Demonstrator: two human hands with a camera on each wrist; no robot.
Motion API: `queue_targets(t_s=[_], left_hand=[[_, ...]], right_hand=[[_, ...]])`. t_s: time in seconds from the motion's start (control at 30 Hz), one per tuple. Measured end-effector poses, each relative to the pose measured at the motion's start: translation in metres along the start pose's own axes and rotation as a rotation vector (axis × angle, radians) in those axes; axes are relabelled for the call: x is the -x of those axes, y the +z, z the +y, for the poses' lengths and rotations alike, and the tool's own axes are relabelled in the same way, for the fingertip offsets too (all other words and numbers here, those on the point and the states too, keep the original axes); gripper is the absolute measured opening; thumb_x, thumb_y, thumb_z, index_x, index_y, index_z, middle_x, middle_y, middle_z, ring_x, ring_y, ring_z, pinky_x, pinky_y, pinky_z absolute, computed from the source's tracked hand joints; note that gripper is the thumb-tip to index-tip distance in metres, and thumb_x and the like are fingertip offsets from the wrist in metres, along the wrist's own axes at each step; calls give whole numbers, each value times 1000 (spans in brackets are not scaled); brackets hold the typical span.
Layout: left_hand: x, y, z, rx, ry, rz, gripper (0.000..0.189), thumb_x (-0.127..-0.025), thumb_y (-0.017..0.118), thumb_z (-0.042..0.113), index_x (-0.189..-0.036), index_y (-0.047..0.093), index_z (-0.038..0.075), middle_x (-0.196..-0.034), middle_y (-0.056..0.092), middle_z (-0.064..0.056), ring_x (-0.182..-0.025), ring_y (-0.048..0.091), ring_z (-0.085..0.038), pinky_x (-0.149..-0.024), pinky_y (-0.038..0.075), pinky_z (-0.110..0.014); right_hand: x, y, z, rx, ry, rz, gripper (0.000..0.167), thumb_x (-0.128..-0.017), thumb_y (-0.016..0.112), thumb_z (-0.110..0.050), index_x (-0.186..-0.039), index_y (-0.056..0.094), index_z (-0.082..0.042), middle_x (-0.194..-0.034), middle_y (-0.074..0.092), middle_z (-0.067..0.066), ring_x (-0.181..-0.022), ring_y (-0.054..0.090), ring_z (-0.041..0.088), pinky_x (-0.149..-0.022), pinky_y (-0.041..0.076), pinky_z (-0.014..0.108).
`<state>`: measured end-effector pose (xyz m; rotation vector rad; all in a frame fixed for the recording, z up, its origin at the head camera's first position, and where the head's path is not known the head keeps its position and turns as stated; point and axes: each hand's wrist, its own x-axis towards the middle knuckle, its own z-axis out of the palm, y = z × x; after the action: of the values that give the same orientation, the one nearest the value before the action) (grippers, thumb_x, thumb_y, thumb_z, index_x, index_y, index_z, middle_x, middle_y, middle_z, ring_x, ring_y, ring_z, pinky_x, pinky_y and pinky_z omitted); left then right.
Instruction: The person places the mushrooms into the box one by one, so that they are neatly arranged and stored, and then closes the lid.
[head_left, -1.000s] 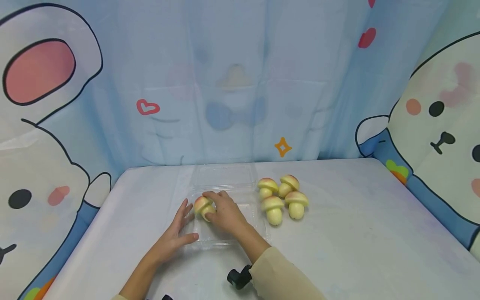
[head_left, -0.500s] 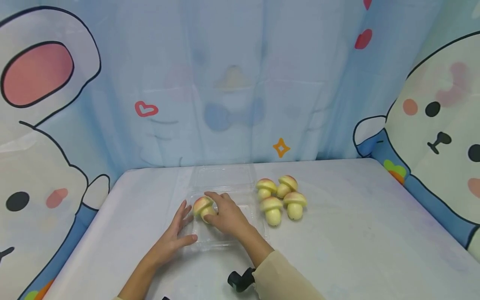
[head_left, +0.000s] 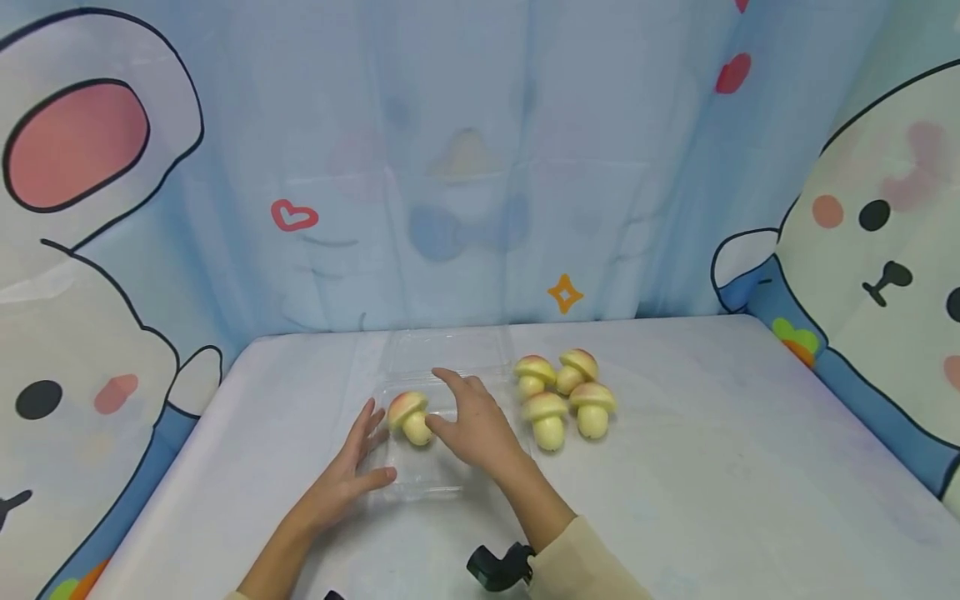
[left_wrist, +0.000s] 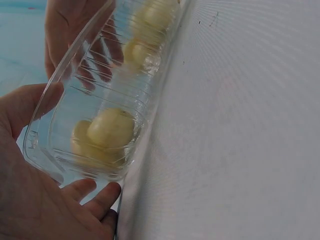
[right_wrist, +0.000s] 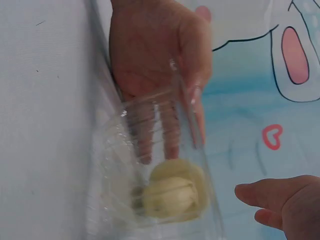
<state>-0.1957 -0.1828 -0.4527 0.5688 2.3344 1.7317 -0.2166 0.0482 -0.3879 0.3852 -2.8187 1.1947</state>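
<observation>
A clear plastic box (head_left: 427,477) with its lid folded back lies on the table. Inside, at the left, sits one pale yellow toy mushroom (head_left: 409,417) with a reddish cap, tilted. My left hand (head_left: 348,475) rests at the box's left side with fingers spread; in the left wrist view its thumb (left_wrist: 47,97) touches the rim. Over the right part of the box hovers my right hand (head_left: 480,425), thumb and forefinger apart. Holding nothing, it is close beside the mushroom's stem. Through the box wall in the right wrist view, the mushroom (right_wrist: 175,195) looks blurred.
Several more toy mushrooms (head_left: 592,408) stand grouped on the white tablecloth (head_left: 712,467), right of the box. A black wrist device (head_left: 498,568) shows at the right sleeve (head_left: 588,562). A blue cartoon curtain (head_left: 465,92) hangs behind the table.
My right hand has let go of the mushroom in the box and drawn back to the right, its fingers parting. The left hand has stayed at the box's left side.
</observation>
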Motion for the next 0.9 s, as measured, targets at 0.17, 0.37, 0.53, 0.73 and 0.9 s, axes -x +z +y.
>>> queue_targets(t_s=[0.17,0.37,0.53,0.73,0.9], left_hand=[[-1,-1,1,-5,1,7,106,-93,68,20,-166,-8,11,-172,6,-25,-155,20,-53,-118,14,-76],[1,-1,-1,6,1,0,105,-93,68,19,-166,-8,11,-172,6,-25,-155,18,-53,-117,16,-76],[1,0,-2,-1,10,2,106,-93,68,20,-166,-8,11,-172,7,-25,-155,19,-53,-117,16,-77],[1,0,-1,-8,21,3,105,-94,67,20,-166,-8,11,-172,7,-25,-155,20,-53,-116,14,-78],[0,0,-1,-18,14,6,105,-94,67,21,-166,-8,12,-172,7,-24,-155,19,-52,-116,12,-78]], right_hand=[[7,-8,1,11,-14,50,63,-94,73,-23,-152,51,-21,-138,58,18,-123,62,37,-100,51,55],[18,-10,3,14,-45,106,61,-93,74,-21,-151,53,-18,-135,60,18,-123,63,36,-100,53,53],[22,-22,1,26,-43,161,62,-93,74,-20,-151,53,-19,-135,61,17,-123,63,36,-98,53,54],[24,-41,0,30,-4,191,63,-93,75,-22,-152,52,-20,-136,60,16,-121,64,35,-94,55,52],[24,-53,2,30,22,198,63,-93,73,-23,-153,51,-21,-138,59,17,-120,64,35,-96,54,51]])
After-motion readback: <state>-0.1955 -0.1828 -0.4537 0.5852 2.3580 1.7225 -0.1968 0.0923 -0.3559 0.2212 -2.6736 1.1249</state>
